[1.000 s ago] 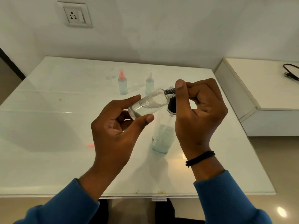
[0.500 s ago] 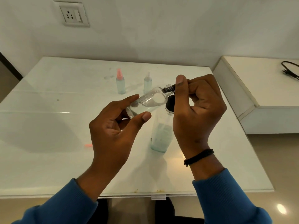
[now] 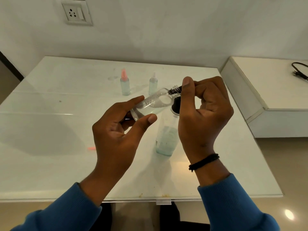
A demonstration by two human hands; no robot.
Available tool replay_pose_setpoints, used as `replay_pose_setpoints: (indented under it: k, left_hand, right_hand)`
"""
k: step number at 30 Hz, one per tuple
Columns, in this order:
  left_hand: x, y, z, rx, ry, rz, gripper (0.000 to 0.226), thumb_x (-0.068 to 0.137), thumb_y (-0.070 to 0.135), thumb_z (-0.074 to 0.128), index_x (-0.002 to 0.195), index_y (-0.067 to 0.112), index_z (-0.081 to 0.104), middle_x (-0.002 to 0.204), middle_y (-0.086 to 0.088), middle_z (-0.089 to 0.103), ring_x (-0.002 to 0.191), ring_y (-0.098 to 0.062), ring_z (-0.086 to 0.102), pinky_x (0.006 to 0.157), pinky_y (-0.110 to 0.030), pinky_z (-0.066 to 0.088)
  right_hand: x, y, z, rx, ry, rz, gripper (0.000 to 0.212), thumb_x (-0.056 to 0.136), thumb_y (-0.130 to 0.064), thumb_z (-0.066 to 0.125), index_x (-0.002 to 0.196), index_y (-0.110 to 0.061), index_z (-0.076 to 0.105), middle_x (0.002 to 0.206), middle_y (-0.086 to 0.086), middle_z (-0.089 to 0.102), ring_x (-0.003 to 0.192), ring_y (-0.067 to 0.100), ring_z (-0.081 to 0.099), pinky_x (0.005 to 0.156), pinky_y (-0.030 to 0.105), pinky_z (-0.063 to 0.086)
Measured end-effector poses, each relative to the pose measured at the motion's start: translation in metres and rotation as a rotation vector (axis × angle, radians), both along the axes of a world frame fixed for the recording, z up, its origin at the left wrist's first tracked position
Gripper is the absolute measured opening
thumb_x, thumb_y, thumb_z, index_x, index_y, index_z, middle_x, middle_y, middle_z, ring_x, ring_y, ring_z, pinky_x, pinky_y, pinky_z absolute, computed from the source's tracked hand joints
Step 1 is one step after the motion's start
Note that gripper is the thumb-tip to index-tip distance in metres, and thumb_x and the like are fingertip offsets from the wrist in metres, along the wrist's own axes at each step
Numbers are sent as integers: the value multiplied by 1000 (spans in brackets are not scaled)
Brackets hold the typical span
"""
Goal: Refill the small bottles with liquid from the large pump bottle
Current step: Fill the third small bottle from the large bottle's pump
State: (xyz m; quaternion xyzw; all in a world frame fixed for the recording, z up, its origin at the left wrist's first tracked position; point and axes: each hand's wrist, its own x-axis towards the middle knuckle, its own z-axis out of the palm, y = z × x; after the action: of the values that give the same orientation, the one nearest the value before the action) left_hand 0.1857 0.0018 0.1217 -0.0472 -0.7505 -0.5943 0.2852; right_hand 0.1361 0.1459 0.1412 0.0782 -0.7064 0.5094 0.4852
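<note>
- Overhead, left hand (image 3: 116, 130) grips a tilted small clear bottle (image 3: 153, 104) by its base.
- Right hand (image 3: 203, 110) pinches a black piece at its threaded neck (image 3: 175, 90).
- Beneath stands the large bottle (image 3: 166, 139).

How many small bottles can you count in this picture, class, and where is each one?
3. The pink-capped bottle and the white-capped bottle stand at the table's far side; the clear bottle lies tilted in the left hand. The hands may hide others.

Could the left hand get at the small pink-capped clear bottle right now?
Probably not yet: the left hand grips the tilted clear bottle. The pink-capped bottle stands apart behind it, unobstructed.
</note>
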Motion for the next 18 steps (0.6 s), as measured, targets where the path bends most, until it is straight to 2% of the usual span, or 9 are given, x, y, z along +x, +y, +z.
replay_pose_setpoints:
  k: [3, 11, 15, 18]
  left_hand:
    - [0, 0, -2, -6, -2, 3, 42, 84, 31, 77, 122, 16, 68, 115, 5, 72, 106, -10, 71, 86, -17, 57]
    - [0, 0, -1, 7, -7, -1, 42, 84, 32, 77, 123, 18, 67, 117, 3, 72, 107, -15, 72, 87, -20, 58]
    - [0, -1, -2, 1, 3, -1, 42, 84, 33, 76, 122, 16, 68, 116, 3, 72, 107, -13, 72, 85, -19, 58]
    - [0, -1, -1, 6, 0, -1, 43, 84, 34, 76, 122, 16, 68, 115, 1, 73, 106, -16, 72, 85, -19, 59]
  right_hand:
    - [-1, -1, -5, -20, -12, 7, 27, 94, -1, 68, 67, -2, 62, 72, 1, 54, 71, -2, 49, 68, 14, 41]
    - [-1, 1, 0, -8, -11, 32, 27, 95, -4, 68, 69, -10, 60, 72, -5, 52, 69, 0, 49, 66, 16, 41]
    - [-1, 1, -6, -15, -18, 25, 28, 94, -2, 68, 67, -4, 62, 71, -1, 54, 69, -2, 49, 67, 14, 41]
    - [-1, 1, -1, -2, -7, 33, 28, 94, -3, 68, 67, -6, 62, 71, -1, 53, 69, -2, 49, 67, 13, 39]
